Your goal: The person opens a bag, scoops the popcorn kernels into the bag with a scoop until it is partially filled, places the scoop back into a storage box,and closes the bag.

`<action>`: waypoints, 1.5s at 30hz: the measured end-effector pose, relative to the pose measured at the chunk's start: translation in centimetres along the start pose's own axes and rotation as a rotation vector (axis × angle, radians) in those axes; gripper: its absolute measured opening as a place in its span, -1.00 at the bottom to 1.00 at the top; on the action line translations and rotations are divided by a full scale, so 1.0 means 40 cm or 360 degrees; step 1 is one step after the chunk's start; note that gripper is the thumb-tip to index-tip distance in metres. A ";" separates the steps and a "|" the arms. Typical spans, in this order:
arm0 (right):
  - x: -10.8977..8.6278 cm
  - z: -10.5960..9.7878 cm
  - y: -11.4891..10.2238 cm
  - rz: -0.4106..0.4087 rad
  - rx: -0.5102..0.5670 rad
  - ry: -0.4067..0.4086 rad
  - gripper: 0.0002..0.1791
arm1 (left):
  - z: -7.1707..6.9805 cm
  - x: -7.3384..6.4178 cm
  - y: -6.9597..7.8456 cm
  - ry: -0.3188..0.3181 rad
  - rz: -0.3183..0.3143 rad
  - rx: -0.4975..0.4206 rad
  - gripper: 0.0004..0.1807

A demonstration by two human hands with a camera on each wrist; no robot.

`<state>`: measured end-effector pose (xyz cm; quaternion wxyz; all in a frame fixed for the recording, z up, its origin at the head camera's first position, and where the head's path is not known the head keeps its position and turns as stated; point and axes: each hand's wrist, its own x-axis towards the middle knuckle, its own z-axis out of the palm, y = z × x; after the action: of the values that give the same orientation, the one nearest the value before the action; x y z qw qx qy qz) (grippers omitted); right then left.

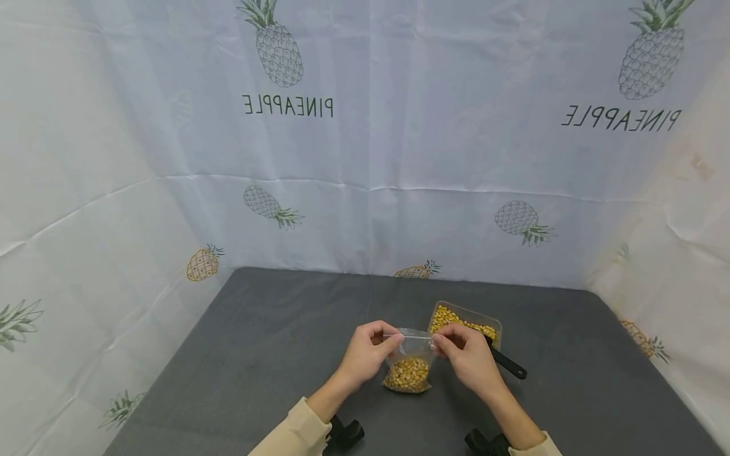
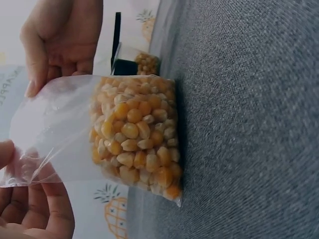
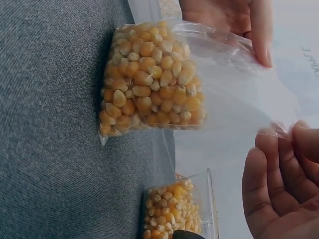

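Note:
A clear plastic zip bag [image 1: 408, 373] partly filled with yellow corn kernels [image 3: 149, 79] stands upright on the grey table. My left hand [image 1: 364, 353] pinches the left end of the bag's top edge between thumb and fingers. At the other end, my right hand [image 1: 469, 356] pinches the same edge near the seal strip. The top is stretched between both hands, and the left wrist view shows the bag's corn-filled bottom [image 2: 137, 134] resting on the cloth. Whether the seal is closed cannot be told.
Behind my right hand sits a clear plastic container [image 1: 495, 322] of corn kernels. A black-handled tool [image 1: 507, 365] leans out of it to the right. Grey cloth covers the table [image 1: 274, 354], and pineapple-print curtains [image 1: 371, 145] hang behind and at both sides.

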<state>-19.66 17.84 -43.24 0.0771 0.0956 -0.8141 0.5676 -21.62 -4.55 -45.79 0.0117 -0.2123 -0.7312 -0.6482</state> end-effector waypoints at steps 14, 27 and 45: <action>-0.002 0.012 0.007 0.0030 0.0047 -0.0123 -0.75 | 0.006 -0.002 -0.001 0.0017 -0.0024 -0.0035 -0.84; -0.012 0.023 0.006 -0.0032 0.0119 -0.0035 -0.90 | 0.013 -0.001 0.001 -0.0040 0.0061 -0.0034 -0.84; -0.010 0.010 0.003 0.0025 0.0130 -0.0110 -0.89 | 0.035 0.020 0.001 -0.0112 0.0002 -0.0171 -0.83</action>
<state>-19.30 17.54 -43.57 0.0405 0.1120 -0.7931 0.5974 -21.96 -2.97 -45.76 -0.0250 -0.2358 -0.6951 -0.6787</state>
